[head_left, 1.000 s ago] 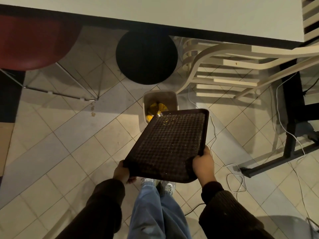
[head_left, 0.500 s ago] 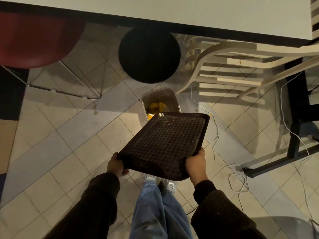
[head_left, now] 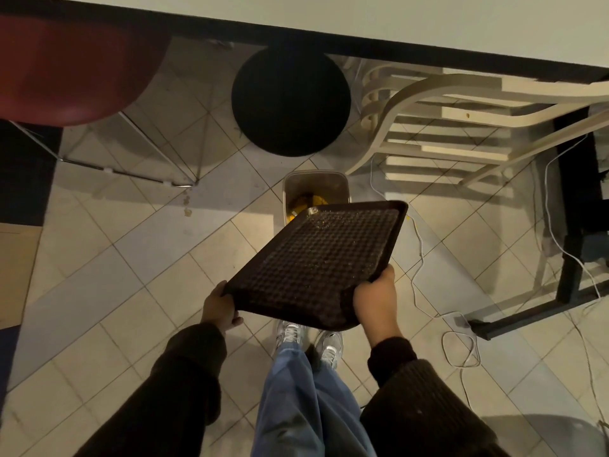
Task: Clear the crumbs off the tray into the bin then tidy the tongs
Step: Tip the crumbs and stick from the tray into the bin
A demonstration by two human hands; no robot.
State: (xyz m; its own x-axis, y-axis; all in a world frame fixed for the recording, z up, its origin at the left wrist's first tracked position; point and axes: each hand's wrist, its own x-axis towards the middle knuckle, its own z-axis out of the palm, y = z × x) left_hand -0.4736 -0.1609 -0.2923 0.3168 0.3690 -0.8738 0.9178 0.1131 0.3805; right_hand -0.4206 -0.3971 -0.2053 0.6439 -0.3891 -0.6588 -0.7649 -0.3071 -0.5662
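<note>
- The person stands on the tiled floor [head_left: 99,258] and holds a dark textured tray [head_left: 316,258] out in front, its far edge dipped toward a small bin [head_left: 315,183] at about 12 o'clock from the feet
- The left hand [head_left: 219,305] is closed round the near left corner of the tray, at roughly 8 o'clock on it, fingers curled underneath
- The right hand [head_left: 375,300] is closed on the near right edge, at about 4 o'clock, thumb on top and fingers out of sight below
- The tray's far left corner overlaps the bin's opening; the far right corner hangs past the bin's side, over the floor
- Pale crumbs [head_left: 329,221] lie gathered near the far edge, at 12 o'clock on the tray, just short of the lip, with finer specks scattered down the middle
- Something yellow sits inside the bin; what it is cannot be told
- As a judgement, the tipping is under way but not done: most crumbs seem to remain on the tray, so a steeper tilt or a shake looks needed
- Crumbs toward the right side could miss the bin and land on the floor
- The tongs are not in view, so that part looks untouched; the white table [head_left: 329,14] at 12 o'clock shows only a bare strip
</note>
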